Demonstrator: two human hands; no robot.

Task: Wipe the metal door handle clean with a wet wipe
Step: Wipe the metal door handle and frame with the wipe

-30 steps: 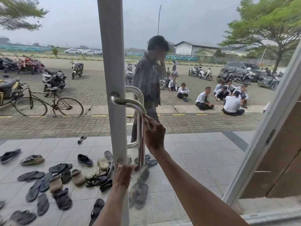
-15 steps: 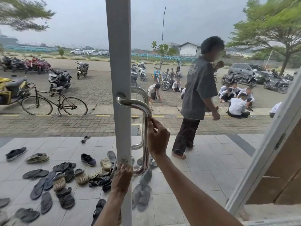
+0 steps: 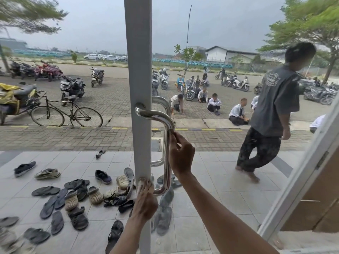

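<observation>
Outdoors, sandals (image 3: 70,199) litter tiles (image 3: 211,189) behind the door handle (image 3: 156,116).

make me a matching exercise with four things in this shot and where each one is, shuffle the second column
Things
1. right hand
2. left hand
3. bicycle
4. person in grey shirt

Places
a. parked on the brick paving, left
b. touching the lower mount of the metal door handle
c. mid-stride on the tiles, right
d. gripping the handle's upright bar

Pairs: 1-d, 2-b, 3-a, 4-c
</observation>
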